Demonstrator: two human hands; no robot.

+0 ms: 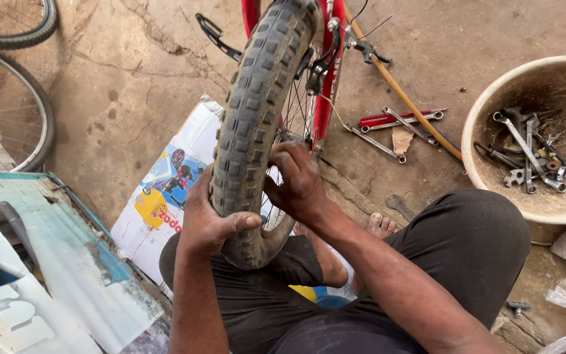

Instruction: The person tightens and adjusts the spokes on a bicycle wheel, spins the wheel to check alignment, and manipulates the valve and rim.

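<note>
A knobby black bicycle tyre (257,105) on a wheel stands upright between my knees, held in a red bicycle frame (325,98). My left hand (207,219) grips the tyre's lower left side, thumb across the tread. Over on the right side of the wheel, my right hand (296,183) has its fingers curled in near the rim and spokes. I sit on the ground in dark trousers, with a bare foot (380,226) showing beside the wheel.
A flattened printed cardboard box (165,196) lies under the wheel. Several spanners (394,131) and a wooden stick (401,98) lie on the concrete floor. At right is a round basin (486,111) of tools. Another bicycle wheel (34,111) and a blue painted board (47,262) are at left.
</note>
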